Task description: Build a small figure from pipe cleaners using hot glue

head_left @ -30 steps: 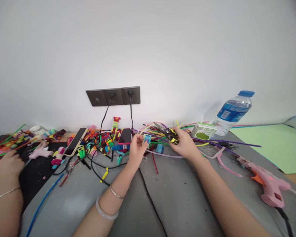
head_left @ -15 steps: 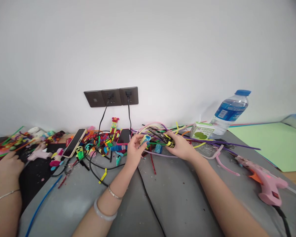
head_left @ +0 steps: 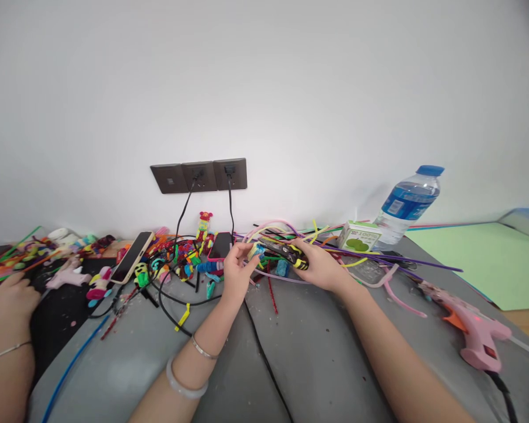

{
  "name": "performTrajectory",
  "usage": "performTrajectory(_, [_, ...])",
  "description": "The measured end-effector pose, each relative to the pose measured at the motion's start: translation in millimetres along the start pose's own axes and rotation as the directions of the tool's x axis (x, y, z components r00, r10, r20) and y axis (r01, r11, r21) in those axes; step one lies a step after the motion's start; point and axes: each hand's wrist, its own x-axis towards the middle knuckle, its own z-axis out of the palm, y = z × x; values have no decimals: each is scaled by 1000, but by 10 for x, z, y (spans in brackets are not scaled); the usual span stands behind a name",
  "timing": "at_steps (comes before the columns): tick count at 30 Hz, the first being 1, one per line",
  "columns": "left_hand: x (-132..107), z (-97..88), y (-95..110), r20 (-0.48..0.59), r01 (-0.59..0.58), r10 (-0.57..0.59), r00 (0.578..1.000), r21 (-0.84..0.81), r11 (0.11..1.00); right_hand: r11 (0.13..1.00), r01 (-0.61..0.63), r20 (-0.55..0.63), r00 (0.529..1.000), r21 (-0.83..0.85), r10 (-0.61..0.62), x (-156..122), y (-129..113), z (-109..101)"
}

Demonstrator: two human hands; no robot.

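Observation:
My left hand point(head_left: 237, 271) pinches a small fuzzy piece point(head_left: 256, 251), pale yellow and blue, that looks made of pipe cleaner. In my right hand point(head_left: 321, 264) are black-and-yellow scissors point(head_left: 291, 254), their blades pointing left at the top of the fuzzy piece. Whether the blades touch it I cannot tell. Just below the scissors a blue fuzzy piece point(head_left: 283, 268) lies on the grey table point(head_left: 308, 346). A dark red pipe cleaner point(head_left: 272, 294) rests nearer to me. Long purple, yellow and pink pipe cleaners point(head_left: 405, 258) are spread behind my hands.
At right are a pink glue gun point(head_left: 478, 335), a tilted water bottle point(head_left: 405, 202), a green-white box point(head_left: 358, 237) and green paper point(head_left: 476, 258). Left lie a phone point(head_left: 133, 258), small colourful figures point(head_left: 99, 285) and black cables point(head_left: 264, 358). Another person's hand point(head_left: 11, 299) is at far left.
The scissors have moved left and slightly down, so their blades now reach the fuzzy piece in my left hand. The left hand has barely moved. The view has shifted slightly.

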Motion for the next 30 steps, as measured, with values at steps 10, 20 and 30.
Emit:
performTrajectory(10, [7,-13,-11,-28,-13,12,1000,-10,1000,999,-18,20,1000,-29,19,-7,-20,-35])
performTrajectory(20, [10,-3,-27,-42,-31,30,999,-16,999,992,-42,-22,999,-120,40,-15,14,-49])
performTrajectory(30, [-1,-2,0,-20,-17,17,1000,-38,999,995,-19,-148,989,-96,5,28,70,25])
